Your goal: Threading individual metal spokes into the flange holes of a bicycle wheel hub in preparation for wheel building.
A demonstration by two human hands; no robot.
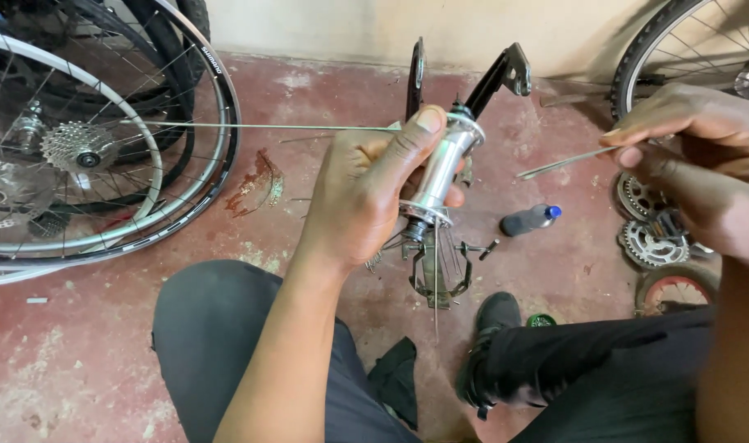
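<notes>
Knees in dark trousers fill the bottom edge, a black shoe (pixel 493 324) between them on the red floor (pixel 104 361). Left hand (pixel 366 193) is clamped around a silver wheel hub (pixel 444 168), thumb on its upper flange, hub tilted and held over a black stand (pixel 436 275). One thin spoke (pixel 259 126) runs left from the hub's top flange; several more hang below the lower flange, count unclear. Right hand (pixel 694 156) is well apart from the hub, up right, fingers pinched on a second loose spoke (pixel 567 162) whose tip points toward the hub.

Small dark bottle with a blue cap (pixel 528 219) lies on the floor just right of the hub. Green lid (pixel 541 320) beside the shoe. Two rims stacked at left with one cassette (pixel 79 146). Two chainrings (pixel 649 226) under the right hand; another wheel (pixel 686 49) top right.
</notes>
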